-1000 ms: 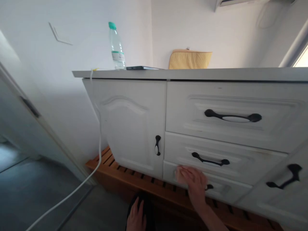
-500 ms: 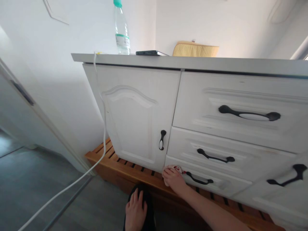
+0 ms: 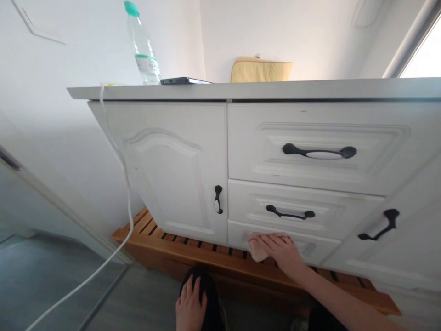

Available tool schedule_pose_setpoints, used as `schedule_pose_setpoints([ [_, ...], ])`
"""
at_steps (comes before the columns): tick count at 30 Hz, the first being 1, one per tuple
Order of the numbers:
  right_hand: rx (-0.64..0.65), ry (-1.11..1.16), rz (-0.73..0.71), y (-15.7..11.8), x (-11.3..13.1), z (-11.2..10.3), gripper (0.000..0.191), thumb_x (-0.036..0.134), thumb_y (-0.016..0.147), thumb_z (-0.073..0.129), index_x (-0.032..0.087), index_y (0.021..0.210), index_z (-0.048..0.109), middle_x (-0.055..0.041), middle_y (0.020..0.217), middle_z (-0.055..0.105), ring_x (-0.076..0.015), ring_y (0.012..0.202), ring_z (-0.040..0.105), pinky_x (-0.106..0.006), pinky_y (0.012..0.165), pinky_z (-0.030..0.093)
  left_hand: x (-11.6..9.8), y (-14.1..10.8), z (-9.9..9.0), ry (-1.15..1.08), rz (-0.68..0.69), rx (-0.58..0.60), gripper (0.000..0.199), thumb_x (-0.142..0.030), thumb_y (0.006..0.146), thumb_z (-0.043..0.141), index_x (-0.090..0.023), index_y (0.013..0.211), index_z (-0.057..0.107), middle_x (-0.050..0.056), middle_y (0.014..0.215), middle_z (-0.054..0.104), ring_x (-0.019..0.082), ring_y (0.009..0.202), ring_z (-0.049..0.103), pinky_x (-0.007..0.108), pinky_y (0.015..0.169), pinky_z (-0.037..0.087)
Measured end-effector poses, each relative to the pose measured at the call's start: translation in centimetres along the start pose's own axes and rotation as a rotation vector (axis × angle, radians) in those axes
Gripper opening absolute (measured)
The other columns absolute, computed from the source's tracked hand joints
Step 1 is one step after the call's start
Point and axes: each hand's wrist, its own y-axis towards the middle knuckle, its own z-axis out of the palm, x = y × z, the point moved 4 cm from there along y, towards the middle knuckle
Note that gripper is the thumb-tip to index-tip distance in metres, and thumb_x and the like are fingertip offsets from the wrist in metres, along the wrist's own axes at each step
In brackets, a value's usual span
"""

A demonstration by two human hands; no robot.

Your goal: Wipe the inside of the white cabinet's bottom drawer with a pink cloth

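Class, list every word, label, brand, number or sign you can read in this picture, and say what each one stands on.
Bottle label: print is there, too small and blurred to read.
Phone, cupboard, drawers: no writing shows.
Nothing can be quoted.
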Motion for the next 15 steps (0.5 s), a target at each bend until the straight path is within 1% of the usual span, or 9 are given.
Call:
schedule_pose_setpoints([
  [1, -0.027, -0.026, 0.035, -1.6, -1.1, -0.7, 0.058, 0.005, 0.091, 0.055, 0.029, 0.143, 0.057, -0.0027, 0.137, 0.068, -0.025, 0.115, 0.06, -0.041, 0.096, 0.041, 0.0, 0.0, 0.0, -0.001, 0.004, 0.005, 0.05, -0.024, 0.1, 0.035, -0.021, 0.146, 0.054, 0.01, 0.159, 0.048, 0.028, 0.143, 0.047, 0.039, 0.105, 0.046],
  [3, -0.075, -0.067, 0.099, -5.1, -3.3, -1.5, 0.059, 0.003, 0.089, 0.052, 0.029, 0.141, 0.059, -0.0024, 0.135, 0.069, -0.0247, 0.114, 0.061, -0.042, 0.096, 0.039, -0.2, 0.0, 0.0, 0.001, 0.014, 0.009, 0.05, -0.025, 0.1, 0.035, -0.021, 0.147, 0.053, 0.01, 0.159, 0.048, 0.027, 0.144, 0.046, 0.038, 0.106, 0.045],
  [6, -0.097, -0.099, 0.201, -10.2, -6.1, -1.7, 0.058, 0.001, 0.086, 0.048, 0.026, 0.137, 0.062, -0.0042, 0.132, 0.07, -0.0256, 0.115, 0.061, -0.043, 0.097, 0.039, -0.7, 0.1, -0.3, 0.028, 0.017, 0.03, 0.05, -0.025, 0.1, 0.034, -0.021, 0.147, 0.052, 0.011, 0.159, 0.047, 0.027, 0.144, 0.046, 0.038, 0.105, 0.046],
  [8, -0.109, -0.12, 0.258, -12.9, -7.0, -1.4, 0.057, 0.001, 0.085, 0.047, 0.026, 0.133, 0.064, -0.005, 0.13, 0.071, -0.0258, 0.114, 0.062, -0.044, 0.098, 0.04, -1.3, 0.3, -0.5, 0.057, 0.02, 0.037, 0.05, -0.025, 0.1, 0.034, -0.021, 0.147, 0.053, 0.011, 0.159, 0.048, 0.027, 0.144, 0.046, 0.038, 0.104, 0.046],
  [10, -0.102, -0.138, 0.28, -14.5, -6.5, -0.7, 0.058, 0.0, 0.084, 0.046, 0.027, 0.131, 0.066, -0.004, 0.126, 0.073, -0.0247, 0.111, 0.064, -0.043, 0.096, 0.042, -1.8, 0.5, -0.6, 0.084, 0.018, 0.034, 0.051, -0.024, 0.1, 0.034, -0.02, 0.147, 0.052, 0.012, 0.159, 0.048, 0.028, 0.144, 0.046, 0.038, 0.104, 0.046],
  [12, -0.089, -0.113, 0.262, -14.4, -4.5, 0.2, 0.059, -0.002, 0.083, 0.045, 0.028, 0.128, 0.067, -0.0024, 0.12, 0.075, -0.0218, 0.106, 0.065, -0.038, 0.092, 0.045, -2.2, 0.7, -0.5, 0.101, 0.009, 0.044, 0.051, -0.023, 0.099, 0.035, -0.021, 0.147, 0.052, 0.012, 0.159, 0.047, 0.028, 0.145, 0.046, 0.039, 0.104, 0.046],
  [13, -0.089, -0.081, 0.233, -13.6, -3.1, 0.7, 0.059, -0.002, 0.084, 0.045, 0.03, 0.128, 0.068, -0.0014, 0.118, 0.075, -0.0199, 0.105, 0.065, -0.035, 0.09, 0.046, -2.3, 0.8, -0.4, 0.102, 0.003, 0.054, 0.052, -0.023, 0.099, 0.035, -0.021, 0.148, 0.051, 0.012, 0.16, 0.047, 0.028, 0.145, 0.046, 0.039, 0.104, 0.046],
  [14, -0.101, -0.039, 0.196, -12.2, -1.4, 1.1, 0.058, -0.001, 0.086, 0.046, 0.031, 0.128, 0.068, -0.0003, 0.118, 0.075, -0.0184, 0.105, 0.065, -0.033, 0.088, 0.046, -2.3, 0.8, -0.3, 0.1, 0.0, 0.062, 0.052, -0.022, 0.098, 0.036, -0.021, 0.148, 0.051, 0.012, 0.16, 0.047, 0.028, 0.145, 0.046, 0.039, 0.104, 0.046],
  [15, -0.128, 0.005, 0.148, -10.3, 0.4, 1.4, 0.055, 0.001, 0.089, 0.047, 0.033, 0.129, 0.067, 0.0009, 0.119, 0.074, -0.0175, 0.107, 0.064, -0.031, 0.089, 0.046, -2.3, 0.9, -0.2, 0.094, -0.003, 0.067, 0.052, -0.022, 0.098, 0.036, -0.021, 0.148, 0.052, 0.012, 0.16, 0.046, 0.027, 0.145, 0.046, 0.038, 0.104, 0.046],
])
